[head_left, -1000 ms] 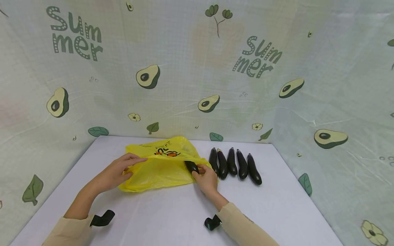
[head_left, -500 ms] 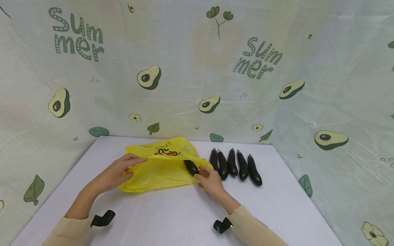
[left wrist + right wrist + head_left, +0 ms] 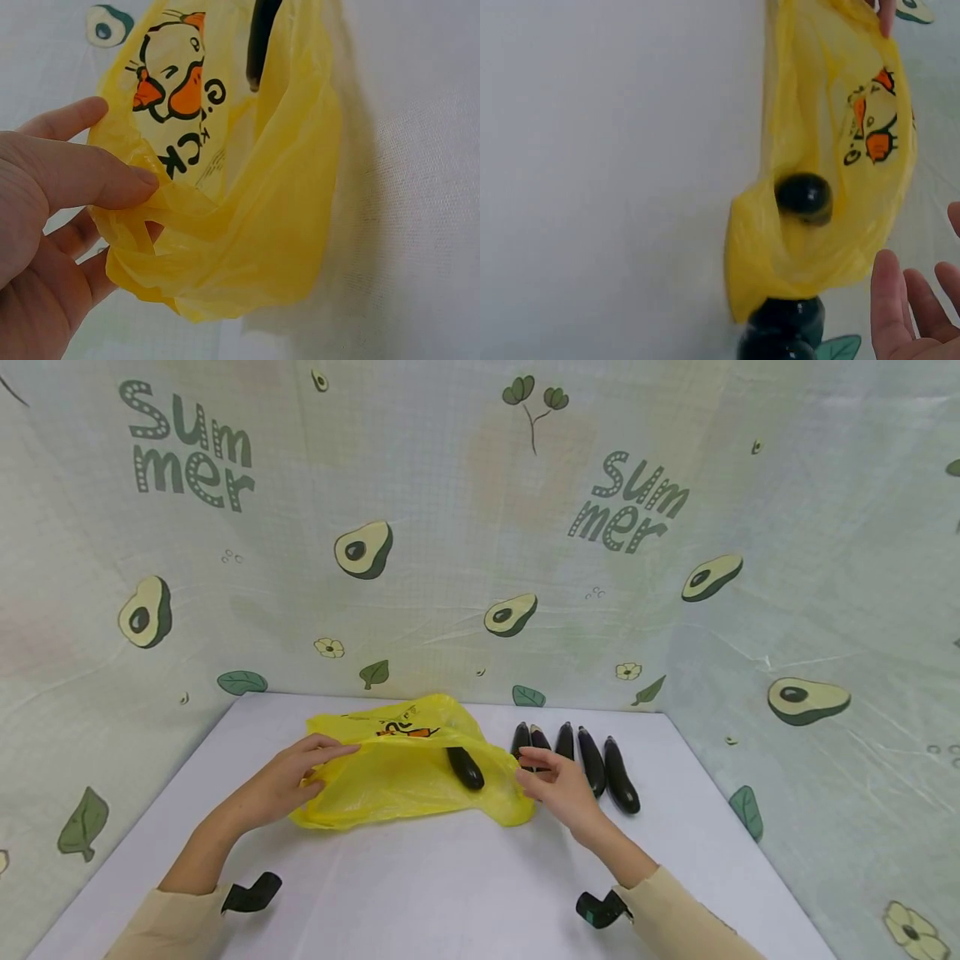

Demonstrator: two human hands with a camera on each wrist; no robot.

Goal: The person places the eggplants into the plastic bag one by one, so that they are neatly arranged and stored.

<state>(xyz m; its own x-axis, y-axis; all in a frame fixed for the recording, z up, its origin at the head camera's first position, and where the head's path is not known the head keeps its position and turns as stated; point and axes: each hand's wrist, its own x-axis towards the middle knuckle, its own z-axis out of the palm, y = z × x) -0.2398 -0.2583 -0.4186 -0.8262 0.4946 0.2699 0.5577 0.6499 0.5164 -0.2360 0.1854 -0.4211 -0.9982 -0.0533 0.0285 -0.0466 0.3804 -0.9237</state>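
Observation:
A yellow plastic bag [image 3: 360, 785] with a printed duck lies on the table, its mouth toward me. My left hand [image 3: 281, 781] holds its left edge; in the left wrist view the thumb [image 3: 112, 180] presses the film [image 3: 277, 232] against the fingers behind. One dark, glossy eggplant [image 3: 467, 770] rests partly inside the bag, its rounded end showing in the opening. Beyond the bag's right edge my right hand [image 3: 566, 793] is in the air, fingers loosely extended, holding nothing. It partly covers several eggplants [image 3: 621, 781] lined up on the right.
A white-covered table [image 3: 420, 885] bears everything. Behind and beside it hangs a cloth [image 3: 435, 652] printed with avocados, leaves and lettering. Each forearm carries a black wrist mount [image 3: 253, 892].
My right hand has let go of the eggplant in the bag and moved right. The bag's right corner has dropped open toward me. My left hand has stayed put.

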